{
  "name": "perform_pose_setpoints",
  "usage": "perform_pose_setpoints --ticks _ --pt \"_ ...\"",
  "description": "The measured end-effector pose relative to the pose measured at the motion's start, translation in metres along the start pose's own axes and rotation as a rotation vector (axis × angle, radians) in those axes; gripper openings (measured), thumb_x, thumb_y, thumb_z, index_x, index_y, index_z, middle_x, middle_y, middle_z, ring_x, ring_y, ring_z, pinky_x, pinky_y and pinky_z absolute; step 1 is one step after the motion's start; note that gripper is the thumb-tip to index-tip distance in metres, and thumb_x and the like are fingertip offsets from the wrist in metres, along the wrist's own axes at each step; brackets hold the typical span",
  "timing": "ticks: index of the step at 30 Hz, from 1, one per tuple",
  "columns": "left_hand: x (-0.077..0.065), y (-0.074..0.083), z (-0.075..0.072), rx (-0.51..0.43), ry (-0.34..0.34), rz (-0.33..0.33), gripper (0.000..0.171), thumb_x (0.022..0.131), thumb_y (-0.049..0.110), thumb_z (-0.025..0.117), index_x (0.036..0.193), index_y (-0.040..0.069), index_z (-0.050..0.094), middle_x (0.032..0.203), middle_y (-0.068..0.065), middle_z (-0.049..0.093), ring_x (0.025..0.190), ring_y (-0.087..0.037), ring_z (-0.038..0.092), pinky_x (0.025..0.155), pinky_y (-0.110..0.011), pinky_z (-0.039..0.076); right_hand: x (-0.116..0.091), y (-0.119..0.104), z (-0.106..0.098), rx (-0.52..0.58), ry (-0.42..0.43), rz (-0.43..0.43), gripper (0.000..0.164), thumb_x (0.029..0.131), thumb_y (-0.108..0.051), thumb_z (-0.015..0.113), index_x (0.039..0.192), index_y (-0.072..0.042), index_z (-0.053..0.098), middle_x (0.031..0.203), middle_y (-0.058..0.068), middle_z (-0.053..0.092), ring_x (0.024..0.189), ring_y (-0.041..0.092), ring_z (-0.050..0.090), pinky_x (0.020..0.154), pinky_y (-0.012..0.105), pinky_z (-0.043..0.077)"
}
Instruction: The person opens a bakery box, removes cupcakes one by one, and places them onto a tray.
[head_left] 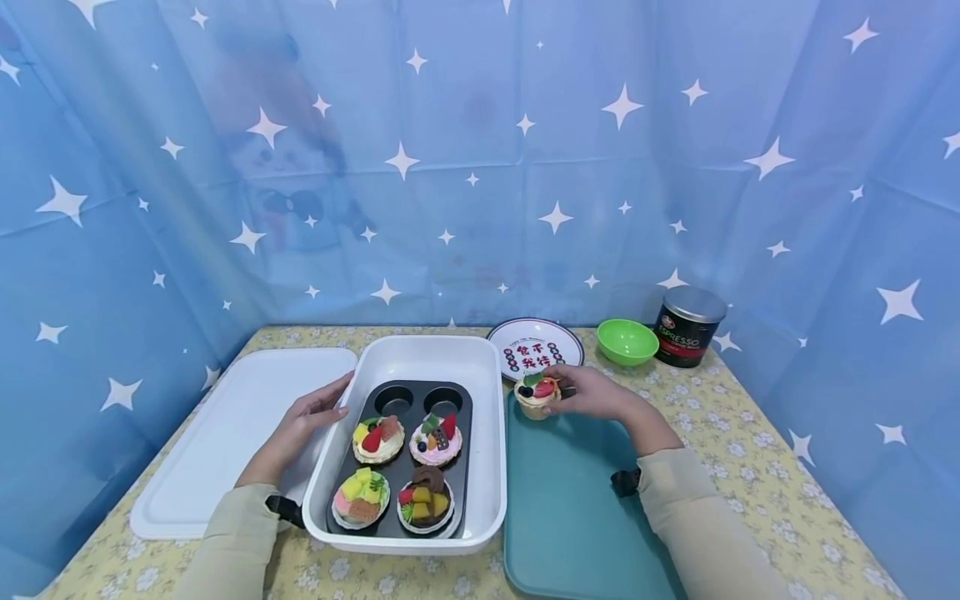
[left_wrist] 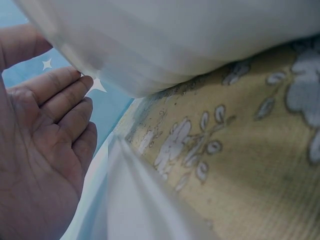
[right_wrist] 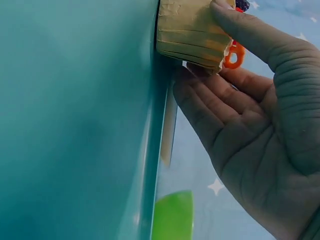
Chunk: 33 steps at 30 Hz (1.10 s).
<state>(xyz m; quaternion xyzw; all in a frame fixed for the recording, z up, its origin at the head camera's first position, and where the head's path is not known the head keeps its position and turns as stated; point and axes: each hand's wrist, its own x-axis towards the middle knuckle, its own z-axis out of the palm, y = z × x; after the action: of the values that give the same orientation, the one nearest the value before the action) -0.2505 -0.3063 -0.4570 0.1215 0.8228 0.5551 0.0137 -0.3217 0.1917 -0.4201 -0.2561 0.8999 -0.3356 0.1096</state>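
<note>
In the head view, my right hand (head_left: 596, 392) pinches a cupcake (head_left: 535, 404) topped with a red fruit slice, dark berry and green leaf. The cupcake stands at the far left corner of the teal tray (head_left: 581, 500); in the right wrist view its pale wrapper (right_wrist: 192, 35) is between thumb and fingers, close against the teal surface. My left hand (head_left: 303, 421) touches the left side of a deep white tub (head_left: 491, 467) with fingers nearly straight. Inside the tub lies a dark muffin pan (head_left: 405, 475) with several decorated cupcakes; its two far cups are bare.
A flat white tray or lid (head_left: 202, 450) lies left of the tub. At the back stand a plate with red characters (head_left: 532, 333), a green bowl (head_left: 628, 342) and a black espresso can (head_left: 687, 329). A blue starry curtain (head_left: 480, 192) surrounds the flowered tablecloth (head_left: 772, 475).
</note>
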Motion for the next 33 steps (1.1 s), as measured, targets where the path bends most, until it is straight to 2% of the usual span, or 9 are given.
perform_pose_setpoints --ticks 10,16,23,28,33 --pt "-0.001 0.0 -0.002 -0.004 0.003 -0.014 0.064 0.098 0.029 0.06 0.157 0.022 0.038 0.163 -0.006 0.029 0.152 -0.035 0.016 0.117 -0.066 0.013 -0.002 -0.007 -0.005 -0.011 0.013 -0.015 0.075 0.089 -0.042 0.077 0.148 -0.006 0.048 0.143 0.015 0.056 0.129 0.035 0.054 0.104 0.053 0.046" --pt "-0.002 0.002 -0.003 -0.018 0.007 -0.009 0.062 0.099 0.028 0.06 0.157 0.022 0.039 0.163 -0.006 0.029 0.152 -0.034 0.017 0.117 -0.066 0.012 -0.003 -0.013 -0.008 0.01 0.042 -0.076 0.068 0.093 -0.043 0.071 0.147 -0.008 0.049 0.143 0.014 0.056 0.132 0.036 0.051 0.106 0.056 0.042" --pt "-0.001 0.004 -0.004 -0.013 0.009 -0.013 0.062 0.098 0.029 0.06 0.157 0.023 0.039 0.163 -0.006 0.03 0.152 -0.035 0.017 0.116 -0.067 0.012 -0.003 -0.02 -0.011 0.047 0.083 -0.093 0.062 0.093 -0.039 0.073 0.144 -0.01 0.053 0.14 0.013 0.058 0.129 0.039 0.053 0.105 0.056 0.043" --pt "0.0 0.003 -0.002 -0.016 0.004 -0.01 0.062 0.099 0.028 0.06 0.157 0.022 0.039 0.163 -0.007 0.03 0.152 -0.036 0.017 0.116 -0.067 0.012 -0.005 -0.026 -0.012 0.061 0.133 -0.115 0.059 0.092 -0.043 0.073 0.141 -0.014 0.057 0.139 0.01 0.06 0.132 0.035 0.053 0.108 0.054 0.042" --pt "0.0 -0.001 0.0 -0.031 -0.003 -0.009 0.061 0.099 0.025 0.06 0.156 0.02 0.04 0.163 -0.008 0.03 0.152 -0.036 0.017 0.116 -0.067 0.012 -0.008 -0.037 -0.008 0.07 0.124 -0.176 0.059 0.092 -0.044 0.072 0.142 -0.015 0.056 0.139 0.009 0.06 0.133 0.033 0.052 0.108 0.055 0.041"
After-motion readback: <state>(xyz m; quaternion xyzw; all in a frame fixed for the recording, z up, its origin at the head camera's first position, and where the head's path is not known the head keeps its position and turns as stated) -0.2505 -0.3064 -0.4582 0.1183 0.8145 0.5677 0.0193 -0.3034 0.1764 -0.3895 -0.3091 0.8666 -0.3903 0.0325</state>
